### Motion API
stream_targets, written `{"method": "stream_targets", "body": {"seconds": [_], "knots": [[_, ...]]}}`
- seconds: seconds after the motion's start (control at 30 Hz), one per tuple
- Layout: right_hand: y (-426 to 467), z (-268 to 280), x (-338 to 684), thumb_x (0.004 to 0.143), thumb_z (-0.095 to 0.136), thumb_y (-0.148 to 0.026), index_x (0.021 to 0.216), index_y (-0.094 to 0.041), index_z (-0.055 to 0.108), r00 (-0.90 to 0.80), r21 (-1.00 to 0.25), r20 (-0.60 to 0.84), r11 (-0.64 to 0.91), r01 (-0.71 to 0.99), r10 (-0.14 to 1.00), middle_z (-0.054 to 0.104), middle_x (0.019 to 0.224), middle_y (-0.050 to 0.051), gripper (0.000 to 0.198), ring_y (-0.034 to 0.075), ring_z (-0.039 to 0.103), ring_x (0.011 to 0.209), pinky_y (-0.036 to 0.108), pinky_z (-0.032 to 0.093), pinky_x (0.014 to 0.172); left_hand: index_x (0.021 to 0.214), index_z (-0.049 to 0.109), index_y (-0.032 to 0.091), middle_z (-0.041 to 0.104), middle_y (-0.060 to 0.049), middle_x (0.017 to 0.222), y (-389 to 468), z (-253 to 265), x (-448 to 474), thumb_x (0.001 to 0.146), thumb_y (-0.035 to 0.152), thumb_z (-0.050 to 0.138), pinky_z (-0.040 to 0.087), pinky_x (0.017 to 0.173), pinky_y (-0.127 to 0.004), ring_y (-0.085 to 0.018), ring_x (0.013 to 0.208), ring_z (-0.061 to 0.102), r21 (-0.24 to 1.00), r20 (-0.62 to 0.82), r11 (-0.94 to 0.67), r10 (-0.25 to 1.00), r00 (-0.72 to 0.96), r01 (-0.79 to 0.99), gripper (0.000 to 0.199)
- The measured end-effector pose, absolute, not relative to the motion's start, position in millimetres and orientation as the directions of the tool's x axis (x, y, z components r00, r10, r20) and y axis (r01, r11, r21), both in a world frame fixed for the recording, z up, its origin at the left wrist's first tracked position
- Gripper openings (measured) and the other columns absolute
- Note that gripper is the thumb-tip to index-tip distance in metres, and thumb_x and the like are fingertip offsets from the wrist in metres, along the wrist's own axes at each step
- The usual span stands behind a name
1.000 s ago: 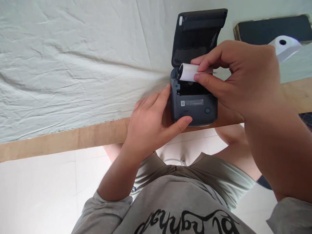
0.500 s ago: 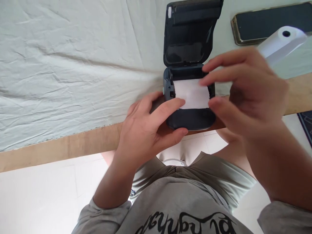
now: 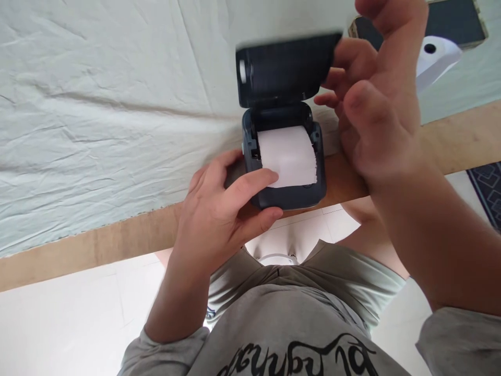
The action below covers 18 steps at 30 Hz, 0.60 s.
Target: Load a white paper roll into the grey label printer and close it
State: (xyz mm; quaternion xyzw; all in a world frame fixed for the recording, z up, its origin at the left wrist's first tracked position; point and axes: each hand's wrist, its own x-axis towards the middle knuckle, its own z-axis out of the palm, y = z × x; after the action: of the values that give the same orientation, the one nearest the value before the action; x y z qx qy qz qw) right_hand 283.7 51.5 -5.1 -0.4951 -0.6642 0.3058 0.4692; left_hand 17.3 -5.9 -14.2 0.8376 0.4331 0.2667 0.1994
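A small dark thermal printer sits at the table's front edge with its lid raised and blurred. White paper lies in its bay, the loose end draping over the front. My left hand holds the printer's left front side; its index fingertip presses on the paper and the thumb rests at the front edge. My right hand is at the lid's right edge, its fingers apart and some of them partly behind the lid. The thumb stands away from the lid.
A white paper roll stands at the right, near a dark phone partly hidden by my right hand. A pale, wrinkled cloth covers most of the wooden table. A patterned dark mat shows at the far right.
My right hand has moved up from the paper to the lid, which has tilted forward. The paper's end now extends further over the printer's front. My left hand keeps its hold.
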Motion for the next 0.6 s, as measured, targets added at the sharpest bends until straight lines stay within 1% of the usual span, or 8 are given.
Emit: {"method": "stream_targets", "body": {"seconds": [0.07, 0.13, 0.2, 0.23, 0.3, 0.4, 0.47, 0.6], "knots": [[49.0, -6.6, 285.5, 0.094, 0.066, -0.094, 0.157, -0.027, 0.037, -0.021, -0.911, 0.313, 0.306, 0.276, 0.950, 0.041, 0.186, 0.008, 0.097, 0.018, 0.072, 0.144, 0.037, 0.071, 0.118, 0.147, 0.081, 0.035, 0.073, -0.019, 0.158, -6.8, -15.0, 17.6, 0.121, 0.057, 0.063, 0.064, 0.123, -0.070, -0.044, 0.149, 0.075, 0.558, 0.282, -0.550, 0.830, 0.481, 0.621, 0.039], [47.6, -7.8, 287.4, 0.094, 0.066, -0.100, 0.156, -0.026, 0.045, -0.046, -0.923, 0.280, 0.282, 0.262, 0.959, 0.049, 0.181, 0.008, 0.099, 0.020, 0.070, 0.147, 0.039, 0.068, 0.126, 0.148, 0.081, 0.036, 0.072, -0.017, 0.160, -7.7, -15.3, 17.8, 0.121, 0.052, 0.063, 0.064, 0.124, -0.069, -0.042, 0.150, 0.074, 0.554, 0.275, -0.548, 0.831, 0.484, 0.627, 0.036], [47.5, -8.4, 289.2, 0.094, 0.067, -0.102, 0.151, -0.026, 0.054, -0.123, -0.915, 0.247, 0.273, 0.296, 0.961, 0.059, 0.170, 0.008, 0.097, 0.022, 0.067, 0.151, 0.041, 0.065, 0.130, 0.149, 0.080, 0.035, 0.071, -0.018, 0.162, -8.5, -15.1, 18.2, 0.121, 0.050, 0.064, 0.063, 0.125, -0.069, -0.042, 0.151, 0.074, 0.548, 0.275, -0.551, 0.829, 0.487, 0.629, 0.035], [47.8, -8.4, 290.1, 0.096, 0.069, -0.099, 0.148, -0.025, 0.057, -0.164, -0.906, 0.233, 0.275, 0.323, 0.959, 0.063, 0.163, 0.008, 0.091, 0.021, 0.067, 0.149, 0.041, 0.064, 0.129, 0.150, 0.080, 0.034, 0.071, -0.018, 0.162, -8.7, -14.9, 18.6, 0.121, 0.050, 0.064, 0.063, 0.125, -0.070, -0.042, 0.151, 0.074, 0.547, 0.280, -0.553, 0.828, 0.485, 0.629, 0.036], [49.1, -8.0, 292.2, 0.100, 0.073, -0.087, 0.142, -0.024, 0.063, -0.221, -0.891, 0.196, 0.268, 0.366, 0.955, 0.069, 0.150, 0.007, 0.077, 0.019, 0.070, 0.135, 0.040, 0.063, 0.124, 0.158, 0.076, 0.032, 0.072, -0.018, 0.160, -9.1, -14.2, 20.0, 0.121, 0.051, 0.064, 0.063, 0.126, -0.069, -0.042, 0.149, 0.075, 0.546, 0.293, -0.555, 0.828, 0.478, 0.628, 0.043], [51.9, -5.9, 296.3, 0.102, 0.074, -0.076, 0.136, -0.022, 0.066, -0.269, -0.884, 0.158, 0.258, 0.390, 0.950, 0.072, 0.141, 0.006, 0.064, 0.014, 0.070, 0.120, 0.036, 0.063, 0.115, 0.174, 0.064, 0.034, 0.075, -0.013, 0.159, -9.3, -12.7, 22.7, 0.115, 0.053, 0.067, 0.064, 0.124, -0.065, -0.041, 0.146, 0.076, 0.534, 0.287, -0.536, 0.842, 0.456, 0.654, 0.062], [53.7, -2.6, 298.7, 0.101, 0.075, -0.069, 0.139, -0.021, 0.067, -0.298, -0.889, 0.107, 0.226, 0.399, 0.948, 0.073, 0.141, 0.006, 0.062, 0.013, 0.071, 0.120, 0.033, 0.063, 0.110, 0.178, 0.061, 0.034, 0.076, -0.011, 0.160, -9.2, -11.8, 24.3, 0.112, 0.051, 0.070, 0.065, 0.124, -0.065, -0.041, 0.147, 0.076, 0.528, 0.267, -0.515, 0.855, 0.444, 0.675, 0.068], [55.8, 6.7, 301.3, 0.100, 0.079, -0.062, 0.149, -0.021, 0.067, -0.291, -0.889, -0.002, 0.132, 0.438, 0.957, 0.073, 0.141, 0.005, 0.065, 0.012, 0.070, 0.119, 0.030, 0.059, 0.105, 0.173, 0.067, 0.032, 0.079, -0.011, 0.156, -8.8, -11.1, 26.0, 0.111, 0.051, 0.066, 0.067, 0.120, -0.066, -0.040, 0.143, 0.078, 0.549, 0.270, -0.504, 0.862, 0.429, 0.667, 0.065]]}}
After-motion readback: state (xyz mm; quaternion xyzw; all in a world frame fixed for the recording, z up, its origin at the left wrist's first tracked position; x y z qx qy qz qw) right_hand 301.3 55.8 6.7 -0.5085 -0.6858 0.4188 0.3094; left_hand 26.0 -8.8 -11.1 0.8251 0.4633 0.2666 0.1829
